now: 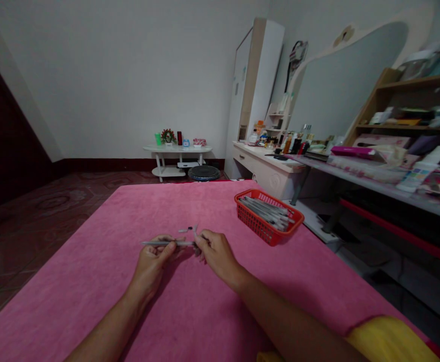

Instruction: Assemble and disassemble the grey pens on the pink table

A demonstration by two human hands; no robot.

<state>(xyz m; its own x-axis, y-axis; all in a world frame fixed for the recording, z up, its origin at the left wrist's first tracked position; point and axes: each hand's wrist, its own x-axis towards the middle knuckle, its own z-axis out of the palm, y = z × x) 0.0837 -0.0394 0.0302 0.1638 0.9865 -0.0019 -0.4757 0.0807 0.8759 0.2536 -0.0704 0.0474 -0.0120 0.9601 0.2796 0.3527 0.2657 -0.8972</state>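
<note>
Over pink cloth (189, 311), the left hand (154, 257) grips a pen (151, 243), the right hand (217, 250) a small, blurred piece (195, 230).

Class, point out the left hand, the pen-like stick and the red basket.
Left hand (152, 260): head view, near the thumb's base.
Pen-like stick (184, 243): head view, exposed shaft.
Red basket (255, 225): head view, front wall.

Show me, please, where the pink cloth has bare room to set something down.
Bare pink cloth stretches left of the left hand, with a narrower patch between the right hand and the red basket. Crowded: the basket, holding pen-like sticks, and just beyond the hands, where small parts lie.
</note>
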